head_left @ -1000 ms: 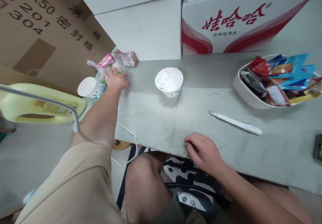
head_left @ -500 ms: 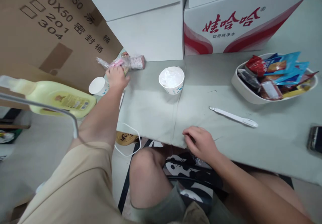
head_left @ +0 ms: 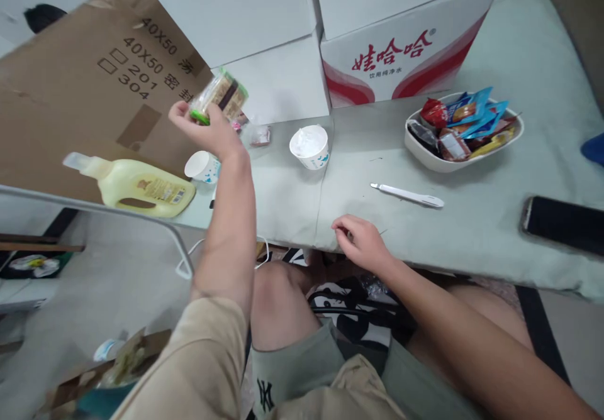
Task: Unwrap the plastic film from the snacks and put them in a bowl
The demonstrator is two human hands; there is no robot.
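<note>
Fingers (head_left: 179, 113) of the left hand (head_left: 212, 136) clamp a clear-wrapped packet (head_left: 226, 96) off the surface, at the far left of the tabletop (head_left: 278, 206), as I look on from afar. The right hand (head_left: 361, 243) rests curled at the near edge; whether its fingers close on anything, I cannot tell. I judge the step in hand a pick-up; carrying on calls for a steady hold past the paper cups (head_left: 318, 161). White cartons (head_left: 292, 83) wall the far side, a yellow bottle (head_left: 146, 184) crowds the left edge, and open room lies mid-surface.
</note>
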